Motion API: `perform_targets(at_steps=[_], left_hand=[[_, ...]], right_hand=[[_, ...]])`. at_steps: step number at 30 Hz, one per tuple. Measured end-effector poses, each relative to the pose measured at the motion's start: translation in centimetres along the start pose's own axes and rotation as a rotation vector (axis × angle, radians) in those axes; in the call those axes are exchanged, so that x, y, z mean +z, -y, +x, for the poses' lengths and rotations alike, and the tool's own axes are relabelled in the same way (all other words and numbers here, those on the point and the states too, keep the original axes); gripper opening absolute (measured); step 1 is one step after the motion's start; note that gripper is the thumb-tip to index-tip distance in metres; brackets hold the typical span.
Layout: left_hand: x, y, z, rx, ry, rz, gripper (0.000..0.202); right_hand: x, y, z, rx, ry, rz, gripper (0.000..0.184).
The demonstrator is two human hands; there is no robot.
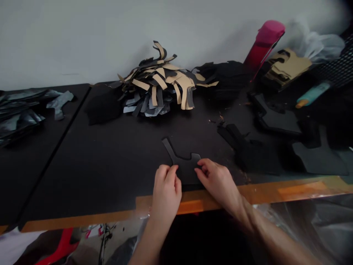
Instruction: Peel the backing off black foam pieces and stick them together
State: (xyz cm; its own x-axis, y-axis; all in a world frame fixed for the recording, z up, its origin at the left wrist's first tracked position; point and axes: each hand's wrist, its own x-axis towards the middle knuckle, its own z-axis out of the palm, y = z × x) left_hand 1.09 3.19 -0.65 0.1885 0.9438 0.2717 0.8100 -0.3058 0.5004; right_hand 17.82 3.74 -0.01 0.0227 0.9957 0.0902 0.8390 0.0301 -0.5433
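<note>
Head view: the left hand (165, 192) and right hand (216, 181) curl half-closed, pinching opposite edges of a black cut-out (183, 165) on the black table (82, 176). A heap of tan-backed strips (158, 82) sits at twelve o'clock, a pink-capped bottle (264, 46) at one, and loose black pieces (256, 158) at three.

Workshop, looks like a small cutting or pattern-making bench area: a black-topped workbench (82, 176) is standing against a plain wall, orange tape (190, 206) is lining its front edge, a heap of black and tan-backed cut strips (160, 82) is piling up behind, a black cut-out piece (184, 171) is lying in front, and a mesh rack (333, 66) is sitting at right.
</note>
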Motion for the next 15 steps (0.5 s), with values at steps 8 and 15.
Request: perform_targets(at_steps=[8, 15], left_hand=[[-0.3, -0.2, 0.1, 0.031, 0.01, 0.029, 0.029], [-0.1, -0.1, 0.3, 0.023, 0.03, 0.061, 0.029]], right_hand=[[-0.3, 0.5, 0.4, 0.047, 0.088, -0.056, 0.011], [-1.0, 1.4, 0.7, 0.072, 0.215, -0.161, 0.011]])
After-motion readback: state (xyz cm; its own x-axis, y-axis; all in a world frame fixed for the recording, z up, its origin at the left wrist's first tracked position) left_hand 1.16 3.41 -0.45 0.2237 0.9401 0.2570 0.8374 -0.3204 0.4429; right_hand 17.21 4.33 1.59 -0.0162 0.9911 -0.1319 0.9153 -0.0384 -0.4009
